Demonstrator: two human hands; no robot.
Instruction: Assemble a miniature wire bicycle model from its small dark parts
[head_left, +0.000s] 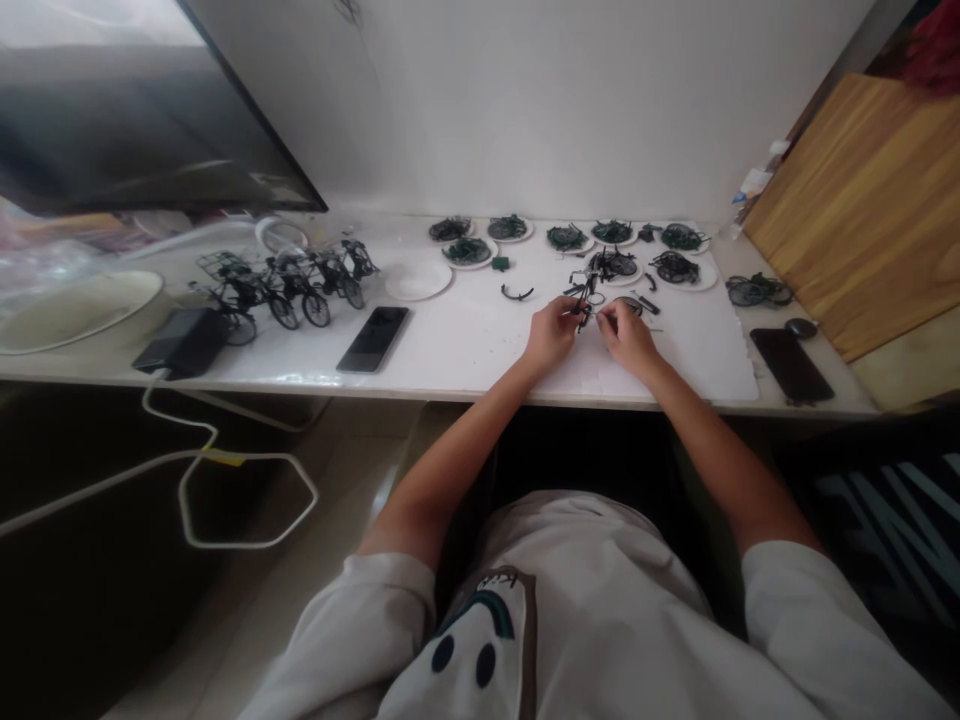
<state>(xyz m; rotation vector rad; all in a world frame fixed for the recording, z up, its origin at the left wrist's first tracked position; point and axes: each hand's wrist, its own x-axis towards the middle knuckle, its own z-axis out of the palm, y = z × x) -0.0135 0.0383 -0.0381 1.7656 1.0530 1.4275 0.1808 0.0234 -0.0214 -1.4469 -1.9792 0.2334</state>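
Observation:
Over the white sheet, my left hand (pixel 553 330) is closed round a small black model bicycle frame (pixel 581 283), which stands roughly upright with its handlebar at the top. My right hand (pixel 628 332) is close beside it, thumb and fingers pinched together at the frame's lower part. Whatever lies between those fingertips is too small to make out. Loose dark parts (pixel 643 301) lie just beyond my right hand, and a curved black piece (pixel 517 293) rests to the left. Behind the frame sits a plate of black bicycle parts (pixel 613 264).
Several assembled model bicycles (pixel 300 285) stand at the left, near a black power adapter (pixel 184 340) and an enamel basin (pixel 82 310). A phone (pixel 373 339) lies nearer the middle; another phone (pixel 792 364) is at the right. Small plates of parts (pixel 469 252) line the wall side.

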